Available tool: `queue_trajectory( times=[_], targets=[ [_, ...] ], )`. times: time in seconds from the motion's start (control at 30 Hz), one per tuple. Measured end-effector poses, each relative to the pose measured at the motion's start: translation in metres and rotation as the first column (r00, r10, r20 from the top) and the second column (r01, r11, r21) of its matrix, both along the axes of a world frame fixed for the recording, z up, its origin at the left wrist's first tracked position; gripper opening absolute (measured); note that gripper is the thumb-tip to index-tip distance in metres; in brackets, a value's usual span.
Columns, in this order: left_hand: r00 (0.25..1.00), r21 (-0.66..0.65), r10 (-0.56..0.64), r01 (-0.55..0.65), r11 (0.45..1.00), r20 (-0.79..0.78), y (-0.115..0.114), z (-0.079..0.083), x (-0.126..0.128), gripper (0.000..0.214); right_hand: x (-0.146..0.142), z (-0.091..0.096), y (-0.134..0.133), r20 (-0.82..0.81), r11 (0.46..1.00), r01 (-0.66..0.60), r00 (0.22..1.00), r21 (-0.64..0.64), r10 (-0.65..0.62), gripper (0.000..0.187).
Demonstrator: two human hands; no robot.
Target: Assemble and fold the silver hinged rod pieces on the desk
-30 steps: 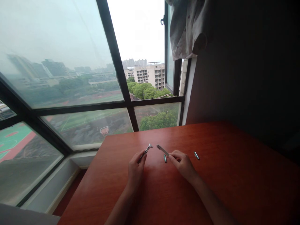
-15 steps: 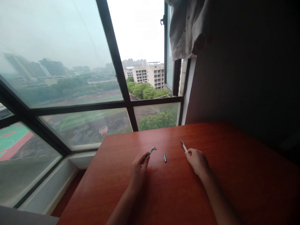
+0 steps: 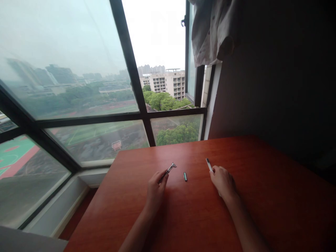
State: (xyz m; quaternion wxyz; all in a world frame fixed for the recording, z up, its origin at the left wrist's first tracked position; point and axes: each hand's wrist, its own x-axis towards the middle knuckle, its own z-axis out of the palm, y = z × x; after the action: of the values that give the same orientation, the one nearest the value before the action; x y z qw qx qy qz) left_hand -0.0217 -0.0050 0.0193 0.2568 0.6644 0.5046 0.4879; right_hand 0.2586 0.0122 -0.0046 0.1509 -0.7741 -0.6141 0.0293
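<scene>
My left hand (image 3: 155,189) is closed around the dark handle of a razor (image 3: 170,169), whose silver T-shaped head points up and to the right. On the table just right of it lies a small dark razor cartridge (image 3: 185,176) with a greenish strip, touched by neither hand. Pinched in my right hand (image 3: 222,180) is a white toothbrush (image 3: 210,166) with a dark head, which points away and slightly left. The lower part of its handle is hidden by the hand.
Both forearms reach over a reddish-brown wooden table (image 3: 126,206). Beyond its far edge stand dark-framed windows (image 3: 112,121). A pale cloth (image 3: 212,33) hangs at the upper right, before a dark wall (image 3: 273,77).
My right hand has shifted a little to the right with the toothbrush, which now points more steeply away. My left hand, the razor and the cartridge stay nearly in place.
</scene>
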Motion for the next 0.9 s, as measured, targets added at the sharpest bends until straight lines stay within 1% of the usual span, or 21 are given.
queue_trajectory(
  times=[0.07, 0.13, 0.2, 0.27, 0.3, 0.33, 0.4, 0.47, 0.5, 0.63, 0.7, 0.77, 0.83, 0.9],
  targets=[
    [1.000, 0.005, 0.001, -0.001, 1.000, -0.005, 0.000, 0.000, 0.000, 0.025, 0.001, 0.002, 0.000, 0.001, 1.000, 0.003, 1.000, -0.001, -0.003, 0.015],
    [1.000, 0.010, 0.009, -0.008, 1.000, -0.007, 0.000, 0.000, 0.000, 0.025, 0.001, 0.004, 0.001, -0.017, 1.000, -0.002, 1.000, 0.025, 0.002, 0.016],
    [1.000, 0.012, 0.014, -0.014, 1.000, -0.004, 0.000, 0.000, 0.000, 0.025, -0.003, 0.005, 0.002, -0.078, 0.995, -0.055, 0.995, 0.088, 0.062, 0.020],
    [1.000, 0.000, 0.009, -0.009, 1.000, 0.002, 0.001, 0.000, -0.001, 0.026, -0.011, 0.006, 0.003, -0.171, 0.970, -0.194, 0.961, 0.147, 0.218, 0.026],
    [1.000, -0.010, 0.005, -0.005, 1.000, 0.006, 0.001, -0.001, -0.001, 0.026, -0.017, 0.006, 0.003, -0.217, 0.944, -0.292, 0.922, 0.151, 0.320, 0.028],
    [1.000, -0.023, 0.000, 0.000, 1.000, 0.010, 0.001, -0.001, -0.001, 0.027, -0.024, 0.006, 0.002, -0.255, 0.909, -0.392, 0.873, 0.139, 0.416, 0.030],
    [1.000, -0.050, -0.011, 0.012, 0.999, 0.023, 0.001, -0.001, -0.001, 0.028, -0.038, 0.008, 0.000, -0.293, 0.839, -0.533, 0.789, 0.108, 0.539, 0.041],
    [0.999, -0.071, -0.021, 0.024, 0.997, 0.037, 0.001, -0.001, 0.000, 0.029, -0.050, 0.013, -0.002, -0.284, 0.818, -0.570, 0.773, 0.081, 0.567, 0.045],
    [0.999, -0.079, -0.029, 0.032, 0.996, 0.042, 0.001, -0.002, 0.001, 0.030, -0.054, 0.016, -0.003, -0.274, 0.809, -0.585, 0.770, 0.056, 0.575, 0.044],
    [0.997, -0.102, -0.049, 0.055, 0.993, 0.057, 0.002, -0.003, 0.002, 0.031, -0.062, 0.029, 0.000, -0.201, 0.798, -0.601, 0.787, -0.041, 0.583, 0.026],
    [0.996, -0.110, -0.045, 0.053, 0.993, 0.073, 0.002, -0.004, 0.002, 0.031, -0.063, 0.032, 0.003, -0.188, 0.796, -0.603, 0.789, -0.053, 0.585, 0.016],
    [0.994, -0.122, -0.042, 0.054, 0.991, 0.096, 0.002, -0.005, 0.002, 0.031, -0.064, 0.030, 0.005, -0.201, 0.800, -0.600, 0.787, -0.028, 0.583, 0.009],
    [0.991, -0.143, -0.046, 0.064, 0.988, 0.126, 0.003, -0.004, 0.001, 0.033, -0.064, 0.026, 0.006, -0.248, 0.816, -0.578, 0.787, 0.025, 0.565, 0.004],
    [0.984, -0.175, -0.054, 0.084, 0.981, 0.167, 0.003, -0.003, 0.002, 0.034, -0.063, 0.021, 0.007, -0.374, 0.838, -0.533, 0.759, 0.111, 0.533, 0.004]
  ],
)
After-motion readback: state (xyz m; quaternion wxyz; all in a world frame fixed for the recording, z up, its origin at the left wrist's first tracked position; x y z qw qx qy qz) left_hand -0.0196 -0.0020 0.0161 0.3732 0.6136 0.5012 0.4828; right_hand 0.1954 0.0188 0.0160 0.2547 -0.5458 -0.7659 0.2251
